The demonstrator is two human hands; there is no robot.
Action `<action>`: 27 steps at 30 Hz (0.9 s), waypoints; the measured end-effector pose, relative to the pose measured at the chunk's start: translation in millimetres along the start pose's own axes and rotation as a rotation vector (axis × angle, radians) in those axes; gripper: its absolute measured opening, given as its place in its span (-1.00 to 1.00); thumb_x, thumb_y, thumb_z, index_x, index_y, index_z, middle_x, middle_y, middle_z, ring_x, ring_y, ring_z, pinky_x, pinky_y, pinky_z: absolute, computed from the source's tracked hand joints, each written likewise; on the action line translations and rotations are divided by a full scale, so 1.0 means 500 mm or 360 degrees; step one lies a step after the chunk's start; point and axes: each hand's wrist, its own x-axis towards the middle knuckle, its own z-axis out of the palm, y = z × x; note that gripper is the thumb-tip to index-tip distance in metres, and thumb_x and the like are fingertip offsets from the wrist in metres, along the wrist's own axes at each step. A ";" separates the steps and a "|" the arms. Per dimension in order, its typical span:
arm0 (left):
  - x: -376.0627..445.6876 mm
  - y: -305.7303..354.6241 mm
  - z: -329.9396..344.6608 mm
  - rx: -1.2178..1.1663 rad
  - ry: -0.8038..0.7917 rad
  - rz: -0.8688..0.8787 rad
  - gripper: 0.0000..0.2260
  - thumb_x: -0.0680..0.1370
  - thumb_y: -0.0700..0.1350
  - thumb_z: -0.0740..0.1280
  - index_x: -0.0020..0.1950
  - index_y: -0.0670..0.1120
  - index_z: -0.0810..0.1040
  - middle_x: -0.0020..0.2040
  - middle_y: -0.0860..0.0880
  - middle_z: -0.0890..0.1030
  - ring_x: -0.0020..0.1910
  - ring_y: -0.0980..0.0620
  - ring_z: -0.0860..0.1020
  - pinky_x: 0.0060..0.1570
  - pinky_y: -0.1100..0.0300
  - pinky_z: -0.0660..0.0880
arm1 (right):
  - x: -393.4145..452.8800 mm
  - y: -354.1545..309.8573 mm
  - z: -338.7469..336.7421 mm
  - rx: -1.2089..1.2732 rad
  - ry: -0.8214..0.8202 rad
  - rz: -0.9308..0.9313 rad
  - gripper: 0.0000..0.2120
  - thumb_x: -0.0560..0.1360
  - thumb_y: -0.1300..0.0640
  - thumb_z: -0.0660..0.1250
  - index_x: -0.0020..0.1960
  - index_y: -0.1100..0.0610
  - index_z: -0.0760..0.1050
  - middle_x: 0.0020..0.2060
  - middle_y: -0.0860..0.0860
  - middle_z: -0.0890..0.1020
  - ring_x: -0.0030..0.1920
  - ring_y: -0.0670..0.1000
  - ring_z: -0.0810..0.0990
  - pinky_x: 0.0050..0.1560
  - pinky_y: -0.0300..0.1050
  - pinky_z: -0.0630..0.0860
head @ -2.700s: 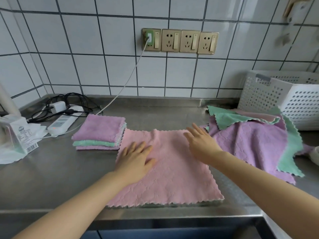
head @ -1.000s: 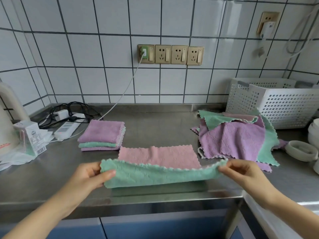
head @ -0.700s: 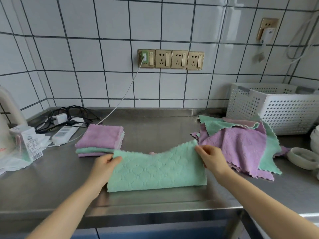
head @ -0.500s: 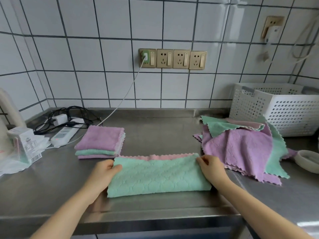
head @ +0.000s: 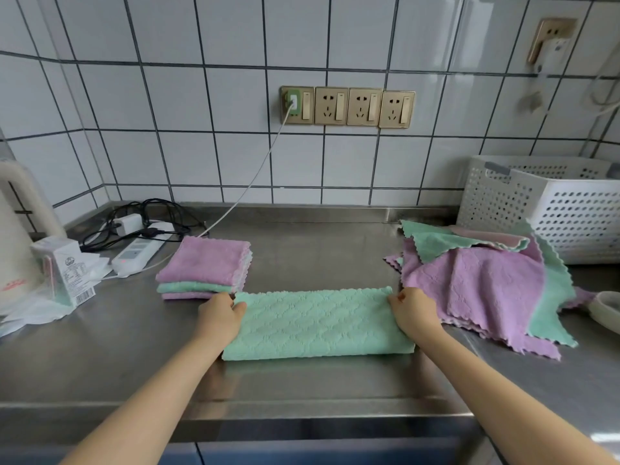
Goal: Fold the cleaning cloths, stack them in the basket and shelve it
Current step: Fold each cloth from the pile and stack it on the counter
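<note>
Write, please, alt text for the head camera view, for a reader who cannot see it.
Two hands, left hand and right hand, pinch the far corners of a green cloth folded in half on a steel counter. A folded stack lies to the left, an unfolded pile and white basket to the right.

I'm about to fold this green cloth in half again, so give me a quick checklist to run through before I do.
1. Green cloth lies flat on the counter, folded once: ok.
2. Far edges lined up, no pink showing: ok.
3. Left hand and right hand each grip a far corner: ok.
4. Bare counter on either side of the cloth for the fold: ok.
5. Folded stack sits close by the left hand, ready for the cloth: ok.
6. Basket empty and ready: cannot tell.
</note>
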 end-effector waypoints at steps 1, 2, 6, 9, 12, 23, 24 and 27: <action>0.002 -0.002 0.002 -0.0005 0.0013 0.0008 -0.63 0.57 -0.09 0.26 -0.40 -0.12 0.26 -0.37 -0.09 0.42 -0.27 -0.11 0.39 -0.32 0.12 0.22 | -0.003 -0.001 -0.003 0.0024 -0.0007 0.0013 -0.72 0.56 0.11 0.22 -0.29 0.19 0.36 -0.37 0.07 0.47 -0.24 0.11 0.42 -0.26 -0.14 0.26; -0.002 0.000 -0.001 -0.0033 0.0025 0.0000 -0.60 0.57 -0.09 0.27 -0.44 -0.11 0.24 -0.44 -0.07 0.39 -0.32 -0.11 0.39 -0.35 0.10 0.22 | -0.011 -0.005 -0.011 0.0057 -0.0022 0.0030 -0.68 0.56 0.09 0.22 -0.34 0.17 0.33 -0.42 0.05 0.44 -0.27 0.11 0.42 -0.30 -0.12 0.26; -0.028 -0.020 -0.040 -0.0560 0.0219 -0.0107 -0.73 0.54 -0.04 0.29 -0.33 -0.10 0.46 -0.38 -0.08 0.59 -0.41 -0.11 0.54 -0.28 -0.01 0.57 | -0.062 -0.001 -0.061 0.0400 -0.0034 -0.0022 -0.75 0.54 0.02 0.20 -0.05 0.21 0.50 -0.22 0.13 0.62 -0.16 0.21 0.59 -0.13 0.00 0.54; -0.109 -0.001 -0.053 -0.0187 0.0590 0.0368 -0.95 0.52 -0.11 0.31 -0.06 0.02 0.53 -0.11 0.07 0.61 -0.10 -0.08 0.60 -0.12 0.08 0.50 | -0.125 0.022 -0.099 0.0198 0.0101 -0.0537 -0.83 0.55 0.16 0.24 0.13 0.13 0.48 -0.01 0.02 0.59 -0.06 0.08 0.58 -0.12 -0.15 0.45; -0.211 0.072 -0.026 -0.0128 -0.0092 0.0872 -0.70 0.59 -0.05 0.23 0.33 0.04 0.43 0.33 0.12 0.46 0.35 0.07 0.39 0.33 0.17 0.27 | -0.173 0.015 -0.097 -0.0023 0.0159 -0.1105 -0.78 0.53 0.24 0.26 0.14 0.13 0.55 0.09 0.00 0.61 0.11 0.03 0.57 0.10 -0.23 0.41; -0.252 0.020 0.026 0.0536 -0.0345 0.0917 -0.20 0.34 0.37 -0.42 0.54 0.16 0.01 0.52 0.28 -0.05 0.48 0.27 -0.19 0.43 0.20 -0.24 | -0.203 0.076 -0.075 -0.0350 -0.0263 -0.1307 -0.66 0.55 0.15 0.17 0.29 -0.04 0.50 0.31 -0.20 0.48 0.33 -0.14 0.44 0.34 -0.30 0.30; -0.252 0.007 0.022 0.0504 -0.0305 0.0873 -0.16 0.33 0.40 -0.46 0.53 0.16 0.03 0.52 0.28 -0.04 0.46 0.29 -0.20 0.43 0.21 -0.24 | -0.201 0.080 -0.077 -0.0324 -0.0248 -0.1284 -0.67 0.55 0.16 0.20 0.27 -0.03 0.51 0.30 -0.19 0.49 0.30 -0.14 0.47 0.32 -0.29 0.34; -0.259 -0.004 0.019 0.0441 -0.0249 0.0734 0.01 0.23 0.46 -0.56 0.53 0.11 0.09 0.53 0.23 0.02 0.49 0.23 -0.15 0.41 0.24 -0.24 | -0.192 0.082 -0.076 -0.0351 -0.0152 -0.1205 -0.75 0.51 0.22 0.29 0.16 0.05 0.57 0.19 -0.10 0.59 0.16 -0.03 0.58 0.15 -0.17 0.50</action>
